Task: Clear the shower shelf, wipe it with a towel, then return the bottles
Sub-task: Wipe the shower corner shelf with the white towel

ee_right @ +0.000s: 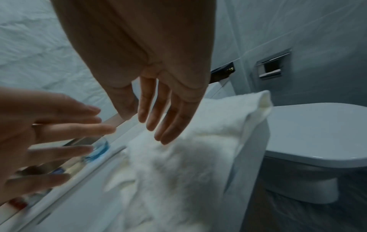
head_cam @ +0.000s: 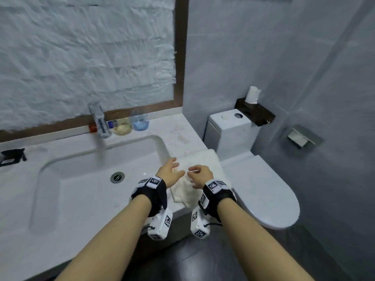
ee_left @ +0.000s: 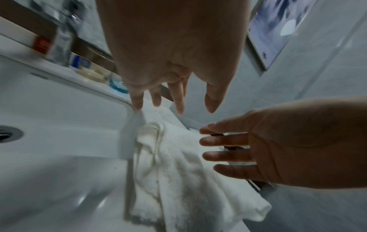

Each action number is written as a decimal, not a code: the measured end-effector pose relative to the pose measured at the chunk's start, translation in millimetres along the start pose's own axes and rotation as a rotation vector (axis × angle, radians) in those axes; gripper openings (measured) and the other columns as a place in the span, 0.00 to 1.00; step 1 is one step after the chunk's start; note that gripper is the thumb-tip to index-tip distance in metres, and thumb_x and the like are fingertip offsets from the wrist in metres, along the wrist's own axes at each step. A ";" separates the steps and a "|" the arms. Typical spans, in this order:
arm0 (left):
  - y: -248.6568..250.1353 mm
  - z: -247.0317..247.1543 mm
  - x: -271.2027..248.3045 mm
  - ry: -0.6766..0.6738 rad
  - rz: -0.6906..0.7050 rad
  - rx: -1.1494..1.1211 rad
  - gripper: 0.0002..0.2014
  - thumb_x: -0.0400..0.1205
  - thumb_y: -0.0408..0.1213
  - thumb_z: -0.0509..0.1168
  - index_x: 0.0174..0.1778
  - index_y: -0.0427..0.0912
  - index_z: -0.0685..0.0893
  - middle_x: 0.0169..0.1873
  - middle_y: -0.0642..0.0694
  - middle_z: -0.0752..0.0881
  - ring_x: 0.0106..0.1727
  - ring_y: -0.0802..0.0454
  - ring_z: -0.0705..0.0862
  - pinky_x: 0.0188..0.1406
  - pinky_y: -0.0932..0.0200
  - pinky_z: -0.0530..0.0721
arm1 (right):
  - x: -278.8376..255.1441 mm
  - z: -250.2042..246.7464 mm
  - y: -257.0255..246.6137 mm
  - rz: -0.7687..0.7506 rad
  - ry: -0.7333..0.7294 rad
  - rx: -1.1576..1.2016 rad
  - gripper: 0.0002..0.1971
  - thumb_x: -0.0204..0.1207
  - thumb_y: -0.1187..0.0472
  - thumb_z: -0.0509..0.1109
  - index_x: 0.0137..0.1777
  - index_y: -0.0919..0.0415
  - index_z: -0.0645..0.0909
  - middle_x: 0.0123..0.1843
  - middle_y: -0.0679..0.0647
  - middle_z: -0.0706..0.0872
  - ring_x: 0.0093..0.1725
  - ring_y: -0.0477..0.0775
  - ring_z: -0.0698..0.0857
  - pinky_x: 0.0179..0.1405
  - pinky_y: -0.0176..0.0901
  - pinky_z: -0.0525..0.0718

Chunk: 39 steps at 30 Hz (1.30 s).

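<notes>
At the frame centre, head view: both hands are held above a rumpled white terry towel (head_cam: 205, 159) that lies on the right end of the white marble-look vanity counter (head_cam: 180, 132).
Left hand (head_cam: 169, 173): fingers are spread and nearly straight, palm down, nothing grasped — seen from the left wrist view (ee_left: 170, 51) as hovering just over the towel's (ee_left: 178, 169) left edge beside the basin rim; contact with the cloth cannot be told.
Right hand (head_cam: 199, 176): fingers are loosely bent in the head view, while the right wrist view (ee_right: 139, 62) shows them extended and released over the towel (ee_right: 178, 164); nothing is held.
Towel: it is bunched and partly folded, its lower corner draped over the counter's front edge, its right side overhanging toward the toilet.
Left of the towel: a white rectangular sink basin (head_cam: 97, 171) with a round metal drain (head_cam: 117, 177) is set into the counter.
Upper left of centre: a chrome tap (head_cam: 99, 120) stands behind the basin; just to its right a clear glass with yellowish base (head_cam: 123, 127) and a clear glass with blue base (head_cam: 140, 122) stand side by side against the mirror frame.
Right half of the frame: a white ceramic toilet (head_cam: 261, 189) with closed lid is seen, and above its tank a dark box holding a white paper roll (head_cam: 252, 95).
Far right: a chrome wall-mounted paper holder (head_cam: 300, 138) is fixed to the grey tiles.
Shower shelf and bottles: neither can be made out in any view.
</notes>
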<state>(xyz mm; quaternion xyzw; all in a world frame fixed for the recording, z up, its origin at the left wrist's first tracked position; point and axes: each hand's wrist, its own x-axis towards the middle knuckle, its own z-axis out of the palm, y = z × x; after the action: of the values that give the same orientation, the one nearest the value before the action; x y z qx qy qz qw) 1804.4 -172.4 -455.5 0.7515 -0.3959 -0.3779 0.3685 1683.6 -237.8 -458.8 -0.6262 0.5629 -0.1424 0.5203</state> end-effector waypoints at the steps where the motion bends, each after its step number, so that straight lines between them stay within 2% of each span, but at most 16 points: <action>1: 0.2 9.6 7.0 -0.008 0.020 0.030 0.33 0.78 0.38 0.68 0.77 0.41 0.62 0.73 0.40 0.74 0.74 0.45 0.72 0.73 0.53 0.70 | 5.2 -7.9 8.3 0.002 0.024 -0.016 0.14 0.75 0.60 0.69 0.60 0.60 0.83 0.58 0.60 0.88 0.51 0.58 0.86 0.50 0.48 0.88; 3: -0.4 26.0 22.4 -0.009 0.055 0.139 0.36 0.78 0.39 0.68 0.79 0.42 0.58 0.76 0.38 0.68 0.79 0.42 0.63 0.78 0.48 0.63 | 15.1 -23.4 21.7 0.003 0.074 -0.088 0.17 0.76 0.60 0.69 0.64 0.60 0.81 0.65 0.59 0.85 0.60 0.57 0.84 0.64 0.44 0.80; 5: -0.3 37.8 37.0 0.001 0.044 0.253 0.39 0.77 0.43 0.68 0.81 0.46 0.54 0.80 0.38 0.62 0.82 0.39 0.54 0.80 0.43 0.58 | 24.8 -38.8 32.6 0.013 0.132 -0.180 0.22 0.76 0.59 0.69 0.70 0.60 0.76 0.71 0.58 0.80 0.70 0.58 0.78 0.70 0.43 0.73; 10: -1.2 54.5 67.2 0.016 -0.010 0.456 0.47 0.76 0.50 0.69 0.82 0.47 0.45 0.84 0.47 0.48 0.83 0.39 0.42 0.78 0.38 0.51 | 42.4 -63.3 53.9 0.155 0.161 -0.326 0.41 0.72 0.53 0.73 0.81 0.57 0.56 0.77 0.61 0.69 0.77 0.66 0.68 0.76 0.58 0.68; 12: -1.2 56.7 74.9 0.005 -0.044 0.503 0.49 0.75 0.52 0.70 0.82 0.46 0.43 0.83 0.44 0.48 0.83 0.38 0.45 0.78 0.38 0.53 | 47.6 -67.7 57.9 0.158 0.155 -0.302 0.43 0.70 0.54 0.76 0.79 0.61 0.56 0.77 0.60 0.71 0.77 0.65 0.69 0.75 0.55 0.70; 15: 0.9 56.2 83.1 0.017 -0.110 0.584 0.50 0.72 0.56 0.71 0.81 0.43 0.47 0.78 0.38 0.63 0.78 0.36 0.58 0.72 0.41 0.62 | 56.8 -70.0 53.8 0.151 0.168 -0.283 0.34 0.67 0.58 0.78 0.70 0.66 0.69 0.70 0.63 0.78 0.70 0.64 0.77 0.68 0.52 0.78; 18: 6.4 50.5 90.2 0.059 -0.144 0.695 0.39 0.68 0.59 0.72 0.70 0.41 0.69 0.67 0.37 0.76 0.70 0.36 0.69 0.62 0.46 0.68 | 64.8 -65.6 48.3 0.061 0.169 -0.293 0.18 0.68 0.63 0.75 0.58 0.65 0.78 0.62 0.63 0.84 0.63 0.65 0.83 0.58 0.48 0.83; 20: 9.1 47.8 91.7 0.093 -0.124 0.686 0.31 0.69 0.59 0.72 0.62 0.45 0.77 0.61 0.39 0.79 0.65 0.36 0.72 0.57 0.49 0.67 | 67.3 -63.7 46.6 -0.028 0.144 -0.253 0.10 0.69 0.63 0.71 0.49 0.59 0.76 0.59 0.61 0.85 0.60 0.63 0.83 0.53 0.47 0.82; 22: 10.2 47.6 90.2 0.134 -0.066 0.664 0.25 0.71 0.58 0.70 0.58 0.47 0.79 0.58 0.39 0.80 0.62 0.37 0.75 0.52 0.51 0.66 | 67.5 -66.2 42.6 -0.069 0.107 -0.187 0.10 0.71 0.60 0.71 0.49 0.55 0.74 0.58 0.60 0.85 0.56 0.60 0.83 0.49 0.44 0.78; 26: 20.2 43.5 82.0 0.131 0.050 0.418 0.14 0.76 0.50 0.68 0.40 0.44 0.75 0.49 0.39 0.84 0.54 0.36 0.82 0.41 0.54 0.67 | 62.3 -87.2 20.5 -0.085 0.118 0.015 0.18 0.71 0.58 0.75 0.56 0.60 0.73 0.54 0.58 0.82 0.55 0.59 0.82 0.52 0.44 0.79; 29: 37.4 36.2 75.6 0.135 0.036 0.308 0.19 0.78 0.53 0.64 0.49 0.38 0.78 0.54 0.36 0.84 0.56 0.35 0.81 0.44 0.54 0.72 | 50.2 -118.6 -10.7 -0.133 0.151 0.281 0.19 0.72 0.65 0.73 0.56 0.55 0.68 0.54 0.58 0.78 0.48 0.56 0.80 0.44 0.44 0.81; 32: 66.4 32.1 67.2 0.079 0.009 0.206 0.23 0.77 0.59 0.62 0.54 0.42 0.74 0.58 0.37 0.82 0.53 0.42 0.79 0.48 0.56 0.72 | 38.1 -156.3 -49.5 -0.222 0.107 0.415 0.21 0.74 0.73 0.66 0.65 0.57 0.77 0.52 0.55 0.80 0.44 0.51 0.81 0.45 0.40 0.81; 33: 78.8 31.3 63.3 0.016 -0.003 0.116 0.28 0.75 0.64 0.62 0.58 0.45 0.72 0.60 0.40 0.81 0.52 0.46 0.79 0.48 0.57 0.73 | 35.5 -167.1 -60.6 -0.220 0.097 0.441 0.19 0.75 0.74 0.64 0.65 0.60 0.80 0.48 0.55 0.82 0.40 0.50 0.80 0.41 0.38 0.80; 35: 104.1 30.9 54.8 -0.180 0.045 -0.059 0.49 0.61 0.77 0.60 0.75 0.52 0.62 0.64 0.49 0.77 0.58 0.54 0.78 0.56 0.60 0.76 | 31.2 -184.9 -78.0 -0.189 0.091 0.497 0.17 0.76 0.74 0.61 0.63 0.68 0.83 0.41 0.58 0.84 0.38 0.51 0.80 0.37 0.37 0.80; 37: 124.8 37.1 48.2 -0.356 0.195 -0.089 0.63 0.52 0.79 0.64 0.80 0.55 0.49 0.69 0.59 0.67 0.69 0.60 0.69 0.69 0.60 0.71 | 29.2 -197.8 -89.0 -0.178 0.114 0.516 0.17 0.77 0.75 0.59 0.63 0.73 0.82 0.50 0.64 0.85 0.48 0.56 0.82 0.50 0.46 0.83; 39: 140.2 49.5 43.6 -0.459 0.324 -0.072 0.60 0.55 0.65 0.76 0.79 0.57 0.50 0.70 0.68 0.66 0.71 0.65 0.69 0.69 0.67 0.71 | 26.6 -207.5 -96.5 -0.177 0.151 0.556 0.16 0.78 0.75 0.59 0.62 0.74 0.82 0.58 0.68 0.83 0.56 0.60 0.81 0.66 0.56 0.79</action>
<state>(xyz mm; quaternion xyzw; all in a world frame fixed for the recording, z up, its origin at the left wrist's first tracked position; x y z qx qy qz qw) 1734.9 -281.3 -369.9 0.5596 -0.5701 -0.4882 0.3513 1587.4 -379.4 -304.6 -0.4939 0.4826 -0.3823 0.6140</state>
